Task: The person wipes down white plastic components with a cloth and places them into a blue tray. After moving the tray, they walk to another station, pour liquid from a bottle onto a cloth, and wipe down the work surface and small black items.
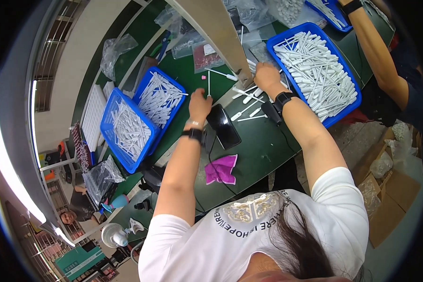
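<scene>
My left hand (199, 107) is closed around the lower end of a thin white plastic stick (208, 81), which points away from me. Beyond it lies a small pink piece (203, 77). My right hand (266, 76) is beside the metal post, fingers curled down among loose white sticks; what it grips, if anything, is hidden. Several white sticks with thicker handles (236, 115) are scattered on the green table between my hands. Another white stick (228, 76) lies beyond them. A black phone (224, 127) rests on the table near my left wrist.
A blue basket (357, 94) heaped with white sticks stands right; two more, a tilted basket (106, 127) and a blue tray (181, 96), stand left. A metal post (230, 42) rises ahead. A purple cloth (221, 169) and cables lie nearer. A co-worker's arm (376, 51) reaches in at right.
</scene>
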`<state>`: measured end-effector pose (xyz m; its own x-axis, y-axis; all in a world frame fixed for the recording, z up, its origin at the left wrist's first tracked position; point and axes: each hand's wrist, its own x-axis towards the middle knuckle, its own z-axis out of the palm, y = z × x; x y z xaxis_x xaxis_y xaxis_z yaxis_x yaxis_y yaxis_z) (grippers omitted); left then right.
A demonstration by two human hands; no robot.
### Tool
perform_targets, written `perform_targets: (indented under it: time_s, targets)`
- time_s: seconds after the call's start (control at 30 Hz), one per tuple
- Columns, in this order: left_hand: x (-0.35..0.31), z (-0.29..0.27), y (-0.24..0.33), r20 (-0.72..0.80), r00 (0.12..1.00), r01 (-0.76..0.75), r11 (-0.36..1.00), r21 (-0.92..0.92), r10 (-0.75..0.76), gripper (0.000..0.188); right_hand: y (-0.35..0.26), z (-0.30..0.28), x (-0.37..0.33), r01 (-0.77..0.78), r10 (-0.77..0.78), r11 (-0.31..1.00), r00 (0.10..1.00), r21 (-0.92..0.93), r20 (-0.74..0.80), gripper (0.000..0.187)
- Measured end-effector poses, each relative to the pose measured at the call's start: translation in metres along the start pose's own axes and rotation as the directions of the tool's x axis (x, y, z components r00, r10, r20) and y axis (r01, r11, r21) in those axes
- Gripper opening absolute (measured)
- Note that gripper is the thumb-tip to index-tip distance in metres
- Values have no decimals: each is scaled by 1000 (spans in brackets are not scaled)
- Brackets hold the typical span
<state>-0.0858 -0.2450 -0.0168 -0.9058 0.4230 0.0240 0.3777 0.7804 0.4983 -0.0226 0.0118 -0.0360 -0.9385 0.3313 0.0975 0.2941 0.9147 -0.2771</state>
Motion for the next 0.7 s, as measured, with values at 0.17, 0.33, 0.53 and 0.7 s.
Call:
perform_targets:
  time_s: [0.17, 0.33, 0.53, 0.7]
  targets:
    - [33, 20, 9, 119, 962, 192, 920, 342, -245, 24, 6, -10, -8, -28, 28, 982, 1000, 189, 2, 24]
    - [30, 25, -1, 49, 978, 187, 955, 232, -203, 19, 16, -17, -10, -35, 80, 924, 991, 381, -103, 30]
    - [50, 37, 28, 10, 974, -227, 973, 46, 227, 20, 20, -17, -11, -90, 257, 794, 946, 601, -198, 31]
    - [92, 46, 25, 120, 920, -391, 886, 248, 373, 26, 16, -18, -6, 3, 267, 648, 936, 761, -230, 27]
